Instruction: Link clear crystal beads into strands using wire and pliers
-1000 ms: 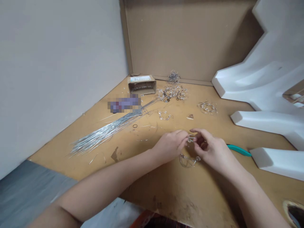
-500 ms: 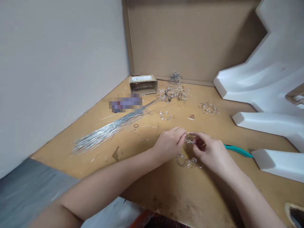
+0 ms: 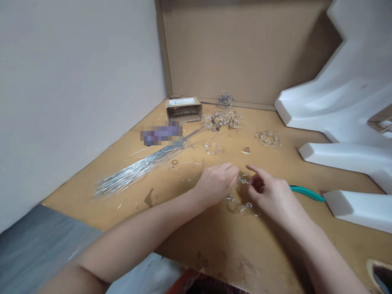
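Note:
Between my hands hangs a loop of wire strung with clear beads (image 3: 244,181); its lower part (image 3: 241,208) droops just above or on the table. My left hand (image 3: 218,183) is closed, fingers pinched at the loop's left side, the fingertips partly hidden. From the right, my right hand (image 3: 272,194) grips the loop between thumb and curled fingers, its index finger raised. Green-handled pliers (image 3: 308,193) lie just beyond my right hand, their head hidden behind it. Further back rests a small beaded ring (image 3: 212,149).
A bundle of straight silver wires (image 3: 137,167) lies at left, below a blurred purple item (image 3: 162,133). An open cardboard box (image 3: 184,110) stands behind, beside a heap of beaded wire pieces (image 3: 223,118). Another beaded coil (image 3: 268,139) and white foam blocks (image 3: 343,157) are at right.
A short straight wire seen between my fingertips earlier no longer shows. My right index finger, bent toward my left hand half a second ago, has lifted away. The beaded loop has shifted slightly left.

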The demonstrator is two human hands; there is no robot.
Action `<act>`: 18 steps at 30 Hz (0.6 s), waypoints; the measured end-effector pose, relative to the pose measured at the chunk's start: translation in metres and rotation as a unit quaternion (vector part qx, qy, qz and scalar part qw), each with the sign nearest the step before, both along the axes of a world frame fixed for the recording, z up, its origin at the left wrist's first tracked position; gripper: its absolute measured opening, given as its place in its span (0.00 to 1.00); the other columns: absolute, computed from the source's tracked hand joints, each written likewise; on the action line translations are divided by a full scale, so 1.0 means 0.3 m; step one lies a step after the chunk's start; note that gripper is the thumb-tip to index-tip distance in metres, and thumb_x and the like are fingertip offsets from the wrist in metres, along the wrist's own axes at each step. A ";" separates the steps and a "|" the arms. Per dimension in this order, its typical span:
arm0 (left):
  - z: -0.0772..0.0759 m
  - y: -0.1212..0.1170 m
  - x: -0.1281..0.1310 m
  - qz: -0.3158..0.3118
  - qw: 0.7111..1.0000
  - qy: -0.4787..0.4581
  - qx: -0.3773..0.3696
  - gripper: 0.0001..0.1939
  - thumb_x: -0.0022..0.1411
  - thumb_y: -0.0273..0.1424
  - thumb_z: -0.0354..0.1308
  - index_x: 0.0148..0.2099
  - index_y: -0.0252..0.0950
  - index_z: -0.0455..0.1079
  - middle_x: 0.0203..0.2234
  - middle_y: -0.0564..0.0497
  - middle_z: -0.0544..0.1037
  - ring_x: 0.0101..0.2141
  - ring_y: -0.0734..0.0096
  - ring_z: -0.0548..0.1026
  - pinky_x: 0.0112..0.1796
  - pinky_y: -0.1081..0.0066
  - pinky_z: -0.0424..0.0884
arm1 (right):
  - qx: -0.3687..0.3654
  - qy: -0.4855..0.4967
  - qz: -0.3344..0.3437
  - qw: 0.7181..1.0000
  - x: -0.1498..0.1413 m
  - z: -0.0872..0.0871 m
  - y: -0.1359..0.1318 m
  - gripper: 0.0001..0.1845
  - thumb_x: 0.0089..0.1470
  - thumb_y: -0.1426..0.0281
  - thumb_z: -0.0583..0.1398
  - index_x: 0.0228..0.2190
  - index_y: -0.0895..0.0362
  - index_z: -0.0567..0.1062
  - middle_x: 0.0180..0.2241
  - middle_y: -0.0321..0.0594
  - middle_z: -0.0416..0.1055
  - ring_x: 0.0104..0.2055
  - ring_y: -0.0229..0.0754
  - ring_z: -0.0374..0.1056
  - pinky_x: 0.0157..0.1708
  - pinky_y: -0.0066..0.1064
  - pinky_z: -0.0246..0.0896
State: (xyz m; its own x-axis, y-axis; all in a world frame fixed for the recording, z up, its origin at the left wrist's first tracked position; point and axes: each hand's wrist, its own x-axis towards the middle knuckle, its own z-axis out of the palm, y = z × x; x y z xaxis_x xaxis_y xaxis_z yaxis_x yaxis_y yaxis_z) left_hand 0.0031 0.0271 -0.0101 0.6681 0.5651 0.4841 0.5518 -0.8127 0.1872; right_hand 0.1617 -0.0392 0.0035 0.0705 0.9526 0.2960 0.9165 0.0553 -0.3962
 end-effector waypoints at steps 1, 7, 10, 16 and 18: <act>0.001 0.000 0.000 0.000 1.000 0.001 0.002 0.13 0.64 0.30 0.41 0.30 0.35 0.64 0.25 0.53 0.69 0.28 0.75 0.67 0.28 0.73 0.58 | -0.004 0.003 -0.004 1.000 0.001 0.000 0.000 0.24 0.44 0.73 0.54 0.46 0.56 0.69 0.26 0.36 0.74 0.24 0.39 0.69 0.28 0.31 0.64; -0.008 0.013 0.001 0.020 1.000 0.015 0.014 0.12 0.64 0.29 0.42 0.31 0.35 0.64 0.25 0.53 0.69 0.27 0.75 0.67 0.27 0.73 0.58 | -0.020 0.005 -0.005 1.000 -0.001 0.008 -0.004 0.25 0.44 0.73 0.54 0.47 0.56 0.68 0.27 0.36 0.74 0.24 0.39 0.69 0.30 0.32 0.65; -0.010 0.017 0.002 0.010 0.999 0.028 0.021 0.12 0.64 0.29 0.42 0.31 0.35 0.64 0.25 0.53 0.68 0.28 0.74 0.67 0.27 0.73 0.58 | -0.009 0.004 -0.001 1.000 -0.007 0.010 -0.006 0.25 0.44 0.73 0.53 0.47 0.57 0.69 0.26 0.36 0.74 0.23 0.39 0.69 0.28 0.32 0.64; -0.016 0.023 0.012 0.006 0.998 0.038 0.046 0.12 0.64 0.27 0.41 0.31 0.35 0.64 0.25 0.52 0.68 0.27 0.73 0.67 0.26 0.72 0.58 | 0.009 0.007 -0.003 1.000 -0.014 0.008 -0.008 0.24 0.43 0.73 0.53 0.45 0.57 0.69 0.25 0.37 0.74 0.22 0.39 0.69 0.27 0.31 0.64; -0.020 0.028 0.013 0.011 0.998 0.042 0.051 0.12 0.64 0.27 0.42 0.31 0.35 0.64 0.25 0.52 0.68 0.28 0.73 0.67 0.25 0.72 0.58 | 0.012 0.008 -0.003 1.000 -0.013 0.005 -0.008 0.24 0.43 0.73 0.53 0.45 0.56 0.69 0.25 0.37 0.74 0.22 0.39 0.69 0.26 0.31 0.64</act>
State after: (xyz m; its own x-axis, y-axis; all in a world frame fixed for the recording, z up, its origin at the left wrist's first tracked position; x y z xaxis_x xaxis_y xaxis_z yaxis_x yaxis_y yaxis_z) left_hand 0.0069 0.0353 -0.0160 0.6966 0.5310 0.4824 0.5801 -0.8126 0.0568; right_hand 0.1579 -0.0416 0.0051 0.0812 0.9446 0.3179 0.9105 0.0595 -0.4092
